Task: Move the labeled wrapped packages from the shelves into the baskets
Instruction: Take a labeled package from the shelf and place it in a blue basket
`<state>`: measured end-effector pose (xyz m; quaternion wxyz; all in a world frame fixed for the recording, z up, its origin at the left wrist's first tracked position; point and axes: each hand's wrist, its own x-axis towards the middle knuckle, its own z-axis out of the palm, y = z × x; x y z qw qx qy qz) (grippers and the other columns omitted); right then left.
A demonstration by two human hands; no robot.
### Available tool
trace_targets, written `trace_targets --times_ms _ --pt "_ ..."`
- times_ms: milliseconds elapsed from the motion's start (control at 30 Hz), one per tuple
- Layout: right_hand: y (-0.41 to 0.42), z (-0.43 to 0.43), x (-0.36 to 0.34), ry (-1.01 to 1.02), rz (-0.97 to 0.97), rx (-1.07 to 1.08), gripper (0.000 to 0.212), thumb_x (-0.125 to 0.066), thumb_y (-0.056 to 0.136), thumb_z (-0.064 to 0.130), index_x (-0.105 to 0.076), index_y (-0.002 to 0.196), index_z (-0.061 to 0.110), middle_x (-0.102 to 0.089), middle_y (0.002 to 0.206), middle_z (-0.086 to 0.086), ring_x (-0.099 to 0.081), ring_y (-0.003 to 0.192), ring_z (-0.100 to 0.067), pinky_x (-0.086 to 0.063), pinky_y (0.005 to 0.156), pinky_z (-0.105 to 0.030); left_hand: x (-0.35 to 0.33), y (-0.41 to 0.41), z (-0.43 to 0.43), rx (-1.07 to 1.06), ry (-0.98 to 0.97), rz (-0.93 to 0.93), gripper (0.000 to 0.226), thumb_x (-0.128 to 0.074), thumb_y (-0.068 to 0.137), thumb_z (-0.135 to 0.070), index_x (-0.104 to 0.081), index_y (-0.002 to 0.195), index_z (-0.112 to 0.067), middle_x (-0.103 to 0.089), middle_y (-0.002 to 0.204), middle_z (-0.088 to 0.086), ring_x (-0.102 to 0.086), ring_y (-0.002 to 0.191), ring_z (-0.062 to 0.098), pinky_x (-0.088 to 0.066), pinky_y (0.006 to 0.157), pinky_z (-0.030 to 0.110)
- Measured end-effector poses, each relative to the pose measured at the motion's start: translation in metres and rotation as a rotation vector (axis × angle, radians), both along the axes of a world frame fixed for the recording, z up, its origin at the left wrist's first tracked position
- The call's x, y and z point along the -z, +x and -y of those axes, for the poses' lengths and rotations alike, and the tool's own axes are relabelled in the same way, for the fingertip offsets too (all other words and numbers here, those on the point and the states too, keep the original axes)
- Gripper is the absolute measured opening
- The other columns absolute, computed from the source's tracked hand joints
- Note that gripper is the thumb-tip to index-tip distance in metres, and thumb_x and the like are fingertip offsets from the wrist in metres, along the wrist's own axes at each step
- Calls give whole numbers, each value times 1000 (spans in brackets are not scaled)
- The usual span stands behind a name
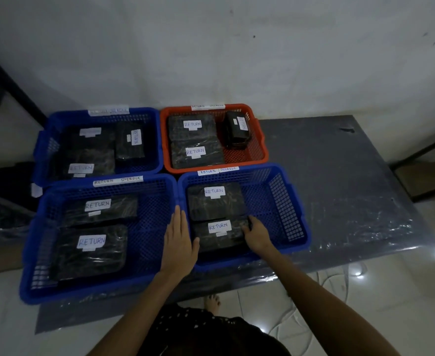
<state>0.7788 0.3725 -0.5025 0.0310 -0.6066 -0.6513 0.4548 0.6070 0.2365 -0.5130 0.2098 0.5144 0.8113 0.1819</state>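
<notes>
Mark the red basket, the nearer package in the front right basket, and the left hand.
red basket [240, 157], head view, bare mesh floor at right.
nearer package [220, 238], head view, wrapped top below its label.
left hand [179, 240], head view, back of the hand.

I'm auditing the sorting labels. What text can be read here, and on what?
"RETURN OVERDUE": rim strips on near-left basket, near-right basket, red basket.
"RETURN": labels on two flat packages in each of those, including the front package the right hand grips, and one in the far-left basket.
Blurred: far-left basket's strip, its other flat label, sideways labels on two upright packages.
</notes>
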Motion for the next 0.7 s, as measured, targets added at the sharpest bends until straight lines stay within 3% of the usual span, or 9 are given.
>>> trace_targets --times_ms 100,200,333,433,600,700 --pt "2 1 4 12 -18 15 32 -47 95 7 -51 127 2 -59 121 -16 -55 109 -29 -41 89 -26 -1 3 -2 -36 -5 -24 78 -45 95 -32 9 147 -8 23 153 2 1 143 23 -5 115 38" --pt "3 1 10 54 -16 20 30 -47 93 3 -55 123 3 -62 113 -15 -56 105 -30 -40 102 -34 -4 7 -2 -58 2 -32 78 -48 94 -30 3 148 -6 17 155 2 -5 143 25 -9 114 39" --pt "4 -3 8 32 -11 3 31 -46 94 2 -53 125 1 -61 116 -17 -56 104 -27 -40 84 -22 -7 7 -3 -80 12 -28 78 -51 92 -26 -1 148 -7 13 155 0 -10 142 26 -9 110 34" --pt "6 -6 7 23 -7 -29 33 -48 95 5 -50 128 1 -58 121 -17 -55 110 -28 -38 84 -21 -10 6 -3 -87 2 -14 79 -52 92 -27 0 149 -9 13 155 -3 -12 142 25 -9 110 33" --pt "7 -4 -4 136 41 -84 52 -56 89 11 -39 137 1 -46 131 -21 -45 121 -35 -37 103 -39 -17 0 -3 -65 -18 17 75 -50 93 -27 -3 149 -11 11 156 -3 -11 141 23 -15 112 38" --pt "-3 2 -23 219 1 -133 57 -57 88 11 -35 140 7 -42 131 -17 -43 121 -32 -37 103 -40 -24 -9 0 -32 -11 -12 65 -47 94 -27 -15 148 -10 -2 157 2 -12 141 23 -15 113 35"
